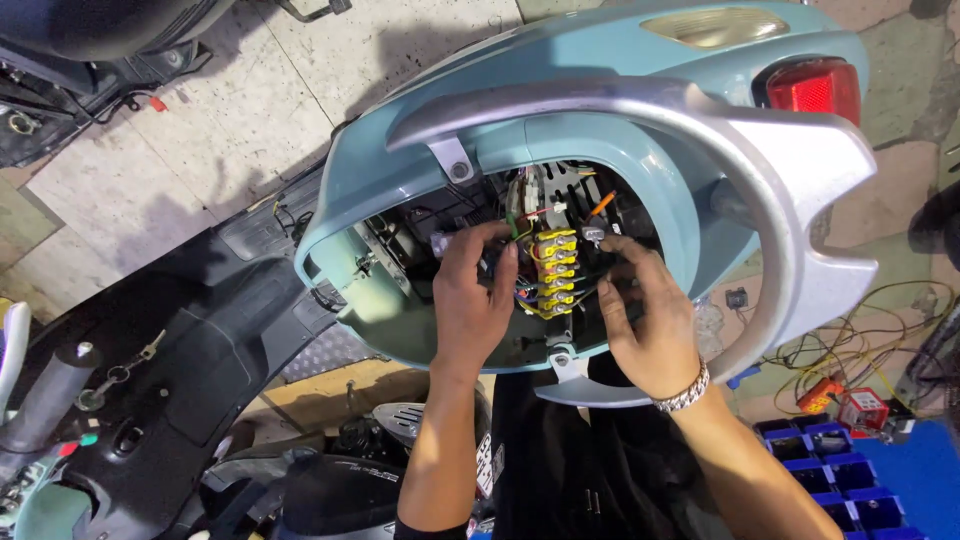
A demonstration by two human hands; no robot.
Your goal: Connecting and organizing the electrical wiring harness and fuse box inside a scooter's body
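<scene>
A light blue scooter body (560,70) with its seat off lies open below me, ringed by a silver grab rail (800,190). Inside the opening sits a bundle of coloured wires and a column of yellow connectors (556,272). My left hand (472,300) reaches in on the left of the connectors, fingers curled on the wiring there. My right hand (640,315), with a metal bracelet on the wrist, reaches in from the right, fingertips pinching a small silver part (594,234) next to an orange wire. What the left fingers grip is partly hidden.
A red tail light (815,85) sits at the top right. Black floorboard panels (200,340) spread to the left, with a grey post (55,385) beside them. Blue parts bins (840,490), a red box (862,408) and loose yellow wires (850,340) lie on the floor at the right.
</scene>
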